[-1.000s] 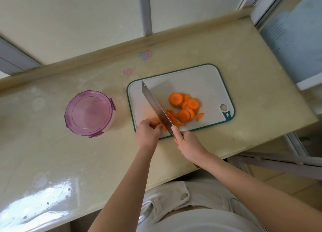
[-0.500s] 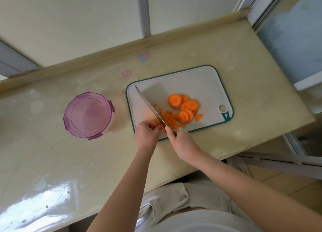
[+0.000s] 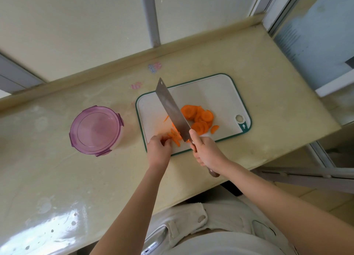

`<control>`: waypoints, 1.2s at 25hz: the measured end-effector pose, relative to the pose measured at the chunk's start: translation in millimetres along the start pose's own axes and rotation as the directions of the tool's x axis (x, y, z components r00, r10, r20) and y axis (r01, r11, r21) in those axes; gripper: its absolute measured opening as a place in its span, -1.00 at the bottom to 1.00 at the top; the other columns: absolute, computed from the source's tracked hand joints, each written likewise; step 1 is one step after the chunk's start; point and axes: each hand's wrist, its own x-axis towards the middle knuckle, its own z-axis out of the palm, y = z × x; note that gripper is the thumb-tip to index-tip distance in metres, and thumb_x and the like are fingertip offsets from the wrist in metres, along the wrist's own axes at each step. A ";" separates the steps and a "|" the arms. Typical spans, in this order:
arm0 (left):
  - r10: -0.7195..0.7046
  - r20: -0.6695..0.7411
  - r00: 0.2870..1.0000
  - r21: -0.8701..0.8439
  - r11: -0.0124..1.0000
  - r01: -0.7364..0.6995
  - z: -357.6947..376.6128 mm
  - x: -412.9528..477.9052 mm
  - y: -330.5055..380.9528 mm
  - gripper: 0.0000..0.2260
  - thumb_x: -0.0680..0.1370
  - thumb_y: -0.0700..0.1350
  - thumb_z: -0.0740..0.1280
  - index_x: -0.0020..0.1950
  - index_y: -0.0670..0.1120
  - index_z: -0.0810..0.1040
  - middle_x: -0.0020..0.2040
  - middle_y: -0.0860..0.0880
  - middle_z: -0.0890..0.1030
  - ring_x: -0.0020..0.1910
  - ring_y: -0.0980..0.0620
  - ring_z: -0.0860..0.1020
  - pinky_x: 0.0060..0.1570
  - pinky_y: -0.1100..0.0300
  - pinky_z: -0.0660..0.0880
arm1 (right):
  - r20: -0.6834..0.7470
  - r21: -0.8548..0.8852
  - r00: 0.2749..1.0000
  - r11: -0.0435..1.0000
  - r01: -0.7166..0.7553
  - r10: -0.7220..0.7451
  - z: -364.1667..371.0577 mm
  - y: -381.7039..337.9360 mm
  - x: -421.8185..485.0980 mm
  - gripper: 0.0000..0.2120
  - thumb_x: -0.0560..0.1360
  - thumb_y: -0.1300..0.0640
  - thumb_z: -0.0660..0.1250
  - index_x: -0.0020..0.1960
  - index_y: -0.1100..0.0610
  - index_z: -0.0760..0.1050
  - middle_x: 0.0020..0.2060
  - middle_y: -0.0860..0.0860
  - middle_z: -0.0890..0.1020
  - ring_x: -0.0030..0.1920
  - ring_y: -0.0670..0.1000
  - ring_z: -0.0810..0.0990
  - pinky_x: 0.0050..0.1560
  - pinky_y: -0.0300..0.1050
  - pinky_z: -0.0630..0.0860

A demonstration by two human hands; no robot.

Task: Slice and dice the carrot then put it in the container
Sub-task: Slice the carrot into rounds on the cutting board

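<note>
left hand (image 3: 159, 149): fingers curled, tips down on the carrot strips (image 3: 175, 137) at the near-left part of the board, holding them in place; thumb hidden under the hand.
right hand (image 3: 207, 152): wrapped tight round the knife handle, thumb up along the heel of the blade; the brown handle end pokes out below the palm.
knife (image 3: 172, 111): broad cleaver-type blade with its flat face showing to the camera. Tip points away and to the left, past the board's far-left corner. Whether the edge touches the board I cannot tell.
carrot strips: thin orange sticks in a small loose heap just left of the blade, a stray one or two further up the board.
carrot slices (image 3: 199, 118): round discs piled and overlapping right of the blade, mid-board; one half-piece lies a bit apart on the right.
cutting board (image 3: 216, 93): white with a green rim and a hang hole at the right end, lying flat on the desk (image 3: 268, 82).
container (image 3: 95, 130): round, purple lid on with clips down, standing left of the board, near it but not touching — no carrot visible in it.
stickers (image 3: 154, 67): small pink-and-blue marks on the desk beyond the board.
</note>
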 end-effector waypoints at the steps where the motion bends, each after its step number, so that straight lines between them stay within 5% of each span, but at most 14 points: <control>1: -0.003 -0.024 1.000 -0.052 0.999 0.001 -3.7 -2.1 1.8 -0.82 0.53 -0.29 0.22 0.03 -0.17 0.59 -0.02 -0.08 0.60 -0.04 -0.02 0.52 -0.13 0.35 0.30 | 0.000 -0.079 0.999 0.996 0.032 -0.032 -6.7 1.1 -0.8 -0.51 0.62 -0.17 0.06 -0.39 0.10 0.21 -0.62 -0.10 0.24 -0.62 -0.10 0.20 -0.58 -0.27 0.17; 5: 0.029 -0.379 0.925 -0.324 0.932 -0.162 -35.1 -15.5 29.6 -0.85 0.53 -0.36 0.14 0.01 -0.18 0.42 -0.12 0.00 0.46 -0.11 0.11 0.45 -0.20 0.42 0.28 | 0.046 -0.456 0.980 0.869 0.193 -0.193 -33.3 12.9 -5.8 -0.51 0.57 -0.19 0.17 -0.41 0.07 0.25 -0.53 -0.06 0.33 -0.48 -0.05 0.31 -0.37 -0.13 0.24; 8: 0.251 -0.606 0.755 -0.223 0.857 -0.464 -64.2 -19.6 50.6 -0.85 0.51 -0.32 0.17 -0.02 -0.09 0.38 -0.13 0.16 0.36 -0.20 0.18 0.38 -0.19 0.37 0.32 | 0.105 -0.688 0.955 0.674 0.270 -0.276 -44.9 20.0 -9.0 -0.56 0.52 -0.24 0.24 -0.39 -0.01 0.26 -0.49 -0.10 0.38 -0.37 -0.02 0.44 -0.38 -0.13 0.23; 10: 0.437 -0.485 0.758 -0.112 0.828 -0.549 -70.9 -15.3 57.3 -0.85 0.49 -0.32 0.25 -0.07 -0.07 0.46 -0.15 0.13 0.41 -0.20 0.17 0.40 -0.18 0.37 0.32 | 0.154 -0.792 0.924 0.515 0.327 -0.351 -47.8 24.1 -9.8 -0.58 0.49 -0.28 0.26 -0.34 -0.01 0.27 -0.41 -0.11 0.46 -0.23 0.02 0.55 -0.32 -0.14 0.24; 12: 0.545 -0.134 0.828 -0.047 0.831 -0.555 -63.6 -4.7 59.1 -0.89 0.46 -0.22 0.37 -0.04 -0.07 0.57 -0.11 0.04 0.49 -0.12 0.17 0.45 -0.09 0.38 0.32 | 0.203 -0.811 0.881 0.432 0.396 -0.427 -49.4 27.2 -9.6 -0.55 0.46 -0.29 0.31 -0.36 -0.02 0.23 -0.44 -0.12 0.44 -0.22 0.08 0.59 -0.35 -0.15 0.23; 15: 0.454 0.403 0.794 0.249 0.781 -0.573 -41.0 14.2 52.0 -0.58 0.38 0.10 0.43 0.19 -0.01 0.56 0.08 -0.05 0.54 0.08 -0.05 0.44 0.10 0.16 0.31 | 0.244 -0.824 0.843 0.356 0.441 -0.479 -48.7 26.3 -8.9 -0.52 0.43 -0.31 0.32 -0.36 0.01 0.23 -0.44 -0.09 0.49 -0.24 0.09 0.60 -0.34 -0.14 0.23; 17: 0.313 0.598 0.738 0.299 0.767 -0.568 -32.0 22.6 50.2 -0.51 0.39 0.07 0.47 0.29 0.01 0.50 0.17 -0.06 0.54 0.18 -0.08 0.44 0.19 0.12 0.33 | 0.281 -0.837 0.773 0.249 0.488 -0.569 -46.8 27.2 -5.9 -0.53 0.40 -0.33 0.35 -0.34 0.01 0.26 -0.41 -0.04 0.58 -0.32 0.06 0.59 -0.36 -0.17 0.23; 23: 0.241 0.731 0.638 0.166 0.844 -0.510 -30.1 46.0 52.1 -0.73 0.45 -0.16 0.45 0.14 -0.14 0.61 -0.10 -0.05 0.60 -0.15 0.08 0.51 -0.15 0.43 0.37 | 0.339 -0.849 0.657 0.083 0.523 -0.673 -43.6 25.3 0.6 -0.53 0.25 -0.28 0.52 -0.43 0.06 0.42 -0.60 -0.04 0.50 -0.59 0.01 0.49 -0.55 -0.24 0.20; 28: 0.274 0.642 0.716 0.141 0.876 -0.462 -31.8 63.1 42.8 -0.88 0.55 -0.21 0.31 -0.03 -0.23 0.61 -0.26 -0.07 0.55 -0.32 0.08 0.42 -0.17 0.22 0.36 | 0.329 -0.866 0.632 0.043 0.499 -0.702 -44.0 23.5 2.1 -0.51 0.17 -0.29 0.55 -0.47 0.05 0.41 -0.62 -0.06 0.48 -0.62 -0.01 0.46 -0.56 -0.29 0.16; 30: 0.269 0.638 0.722 0.121 0.890 -0.439 -35.2 63.5 43.2 -0.78 0.60 -0.16 0.24 -0.17 -0.24 0.55 -0.36 0.00 0.43 -0.36 0.13 0.35 -0.22 0.20 0.30 | 0.316 -0.877 0.635 0.039 0.479 -0.705 -46.7 23.1 1.5 -0.49 0.17 -0.31 0.55 -0.48 0.04 0.39 -0.62 -0.07 0.47 -0.62 -0.02 0.46 -0.53 -0.30 0.11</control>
